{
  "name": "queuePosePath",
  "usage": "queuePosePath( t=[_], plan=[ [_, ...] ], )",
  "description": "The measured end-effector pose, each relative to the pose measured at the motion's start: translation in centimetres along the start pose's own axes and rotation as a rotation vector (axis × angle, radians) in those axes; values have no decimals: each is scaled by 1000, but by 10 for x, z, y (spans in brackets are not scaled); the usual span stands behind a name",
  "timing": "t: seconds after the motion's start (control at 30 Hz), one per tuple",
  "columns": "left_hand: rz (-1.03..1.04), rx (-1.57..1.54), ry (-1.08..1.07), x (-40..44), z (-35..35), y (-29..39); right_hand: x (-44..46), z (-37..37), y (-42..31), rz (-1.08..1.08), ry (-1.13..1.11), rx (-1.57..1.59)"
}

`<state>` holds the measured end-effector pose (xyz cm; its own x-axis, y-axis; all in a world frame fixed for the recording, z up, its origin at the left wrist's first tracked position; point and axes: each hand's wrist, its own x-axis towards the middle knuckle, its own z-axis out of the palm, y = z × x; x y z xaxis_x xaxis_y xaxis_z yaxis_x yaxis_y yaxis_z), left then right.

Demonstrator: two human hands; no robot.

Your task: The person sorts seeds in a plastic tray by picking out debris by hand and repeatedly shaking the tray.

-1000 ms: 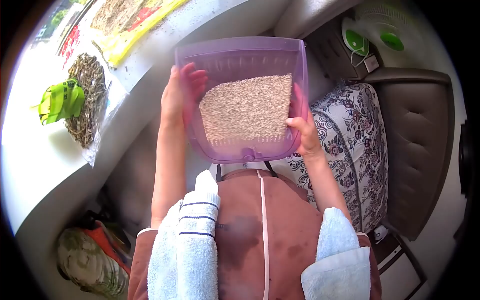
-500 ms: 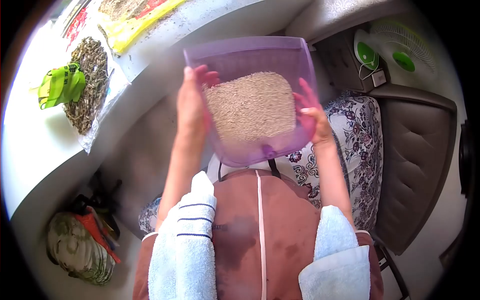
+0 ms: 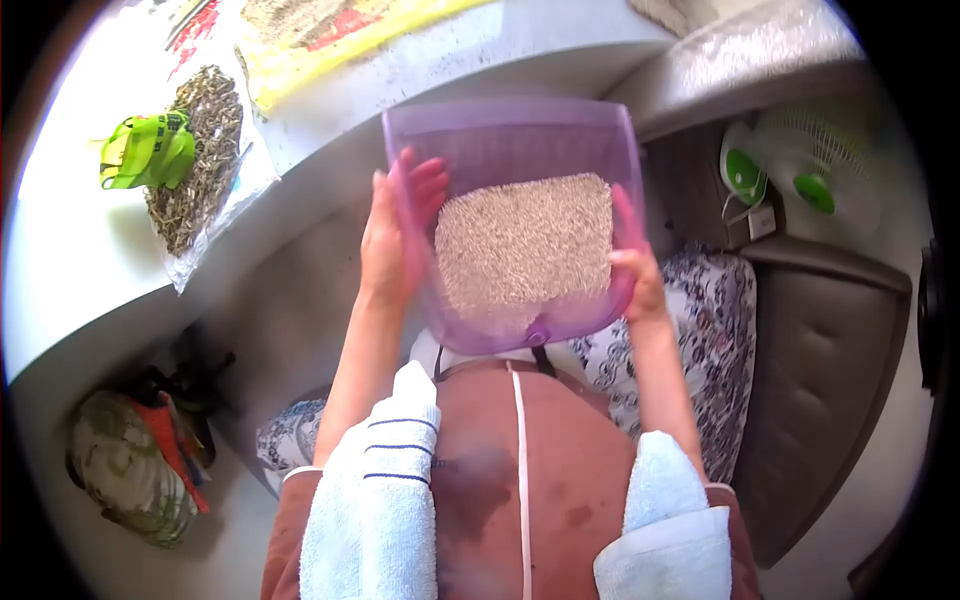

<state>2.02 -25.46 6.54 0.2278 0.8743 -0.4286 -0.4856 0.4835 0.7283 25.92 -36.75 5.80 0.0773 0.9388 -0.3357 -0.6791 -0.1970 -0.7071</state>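
Near centre, purple bin (image 3: 512,140) of grain (image 3: 525,245): left hand (image 3: 395,235) fingers spread, right hand (image 3: 642,282) half-curled, bracing opposite sides. Probably stiff, slick, heavyish, load prone to shift; best held low.

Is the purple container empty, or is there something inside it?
Partly full: pale grains lie inside the purple container, and its far wall shows bare above them.

A white counter (image 3: 85,265) curves from the left to the far side, its left part washed out by strong light. Pale floor (image 3: 228,535) shows at near left. At right, 1 brown padded panel (image 3: 832,350) adjoins a floral cover (image 3: 715,335); farther off, 1 fan (image 3: 813,192) stands near a dark cabinet (image 3: 688,195).
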Motion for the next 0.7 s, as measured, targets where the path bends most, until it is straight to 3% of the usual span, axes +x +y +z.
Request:
queuePosePath(
  t=[0.1,0.2,0.3,0.37,0.43,0.53,0.63,0.7],
  plan=[
    [-50,-114,49,-10,-34,16,19,34,11,-136,-11,-325],
    [-31,-139,128,-5,-57,33,49,63,2,92,-55,-247],
    [109,-71,238,28,-20,40,105,25,-12,134,-133,-225],
    [163,-65,173,54,-3,27,123,27,-47,267,-185,-43],
    [47,-152,143,73,5,38,140,38,-57,156,-134,-76],
    [-27,-161,37,128,-53,67,161,77,-19,-116,-18,-333],
    [-41,-145,-17,171,-71,119,198,106,9,-84,-3,-274],
    [73,-40,59,189,-57,121,238,87,0,78,-55,-123]
  ],
)
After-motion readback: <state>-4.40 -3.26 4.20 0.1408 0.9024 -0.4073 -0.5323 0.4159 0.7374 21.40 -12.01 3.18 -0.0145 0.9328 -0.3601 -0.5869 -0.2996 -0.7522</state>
